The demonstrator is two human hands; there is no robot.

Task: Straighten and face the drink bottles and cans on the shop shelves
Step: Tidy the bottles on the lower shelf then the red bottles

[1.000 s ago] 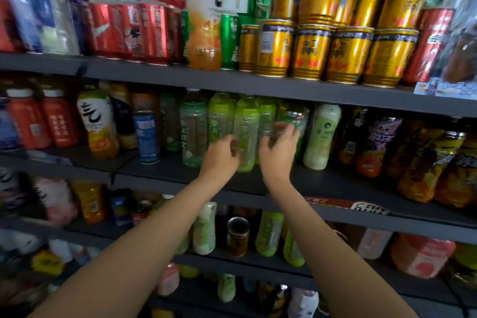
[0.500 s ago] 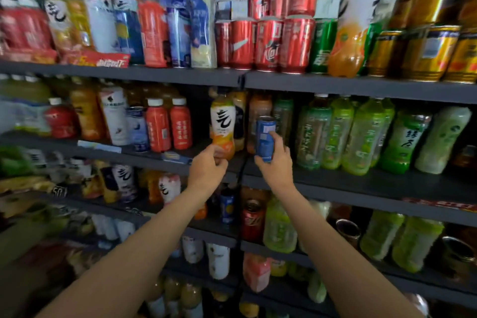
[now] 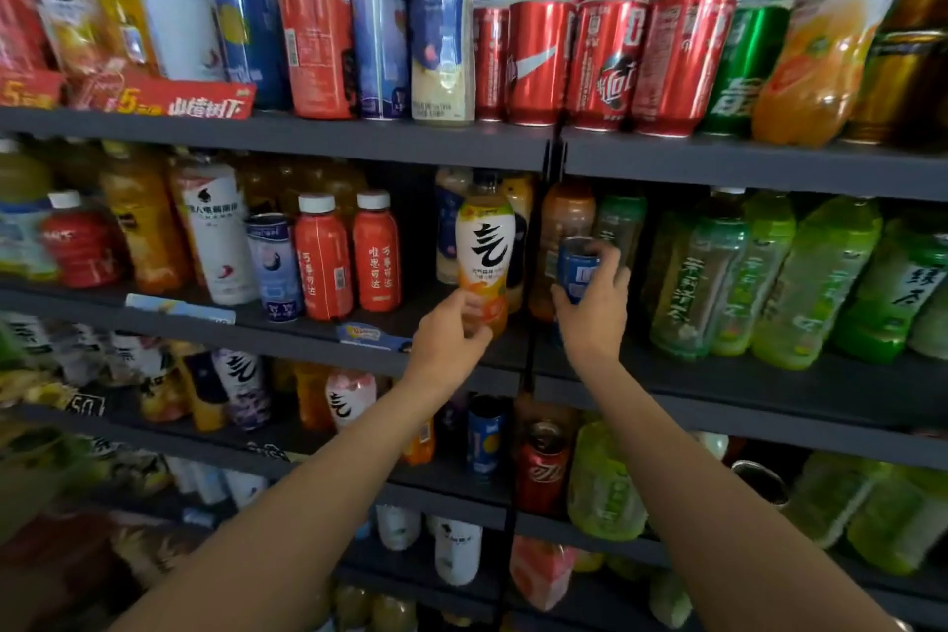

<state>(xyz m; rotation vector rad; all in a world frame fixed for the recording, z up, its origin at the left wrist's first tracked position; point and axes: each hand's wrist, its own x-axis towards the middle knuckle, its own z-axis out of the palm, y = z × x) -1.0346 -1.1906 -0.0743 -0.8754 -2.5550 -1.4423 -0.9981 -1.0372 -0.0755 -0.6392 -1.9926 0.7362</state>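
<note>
left hand [image 3: 451,334]: held the low part of the orange bottle [image 3: 485,257], standing tall.
right hand [image 3: 595,308]: gripped the blue can [image 3: 577,267], just right of it.

free: dark gap on middle shelf [image 3: 420,323] btw red bottles [image 3: 377,252] & orange-white bottle [image 3: 485,252] | blocked: green bottles [image 3: 769,282] packed tight at right

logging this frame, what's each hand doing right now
Left hand: grips the white-and-orange plastic bottle.
Right hand: grips the small blue metal can.
</note>
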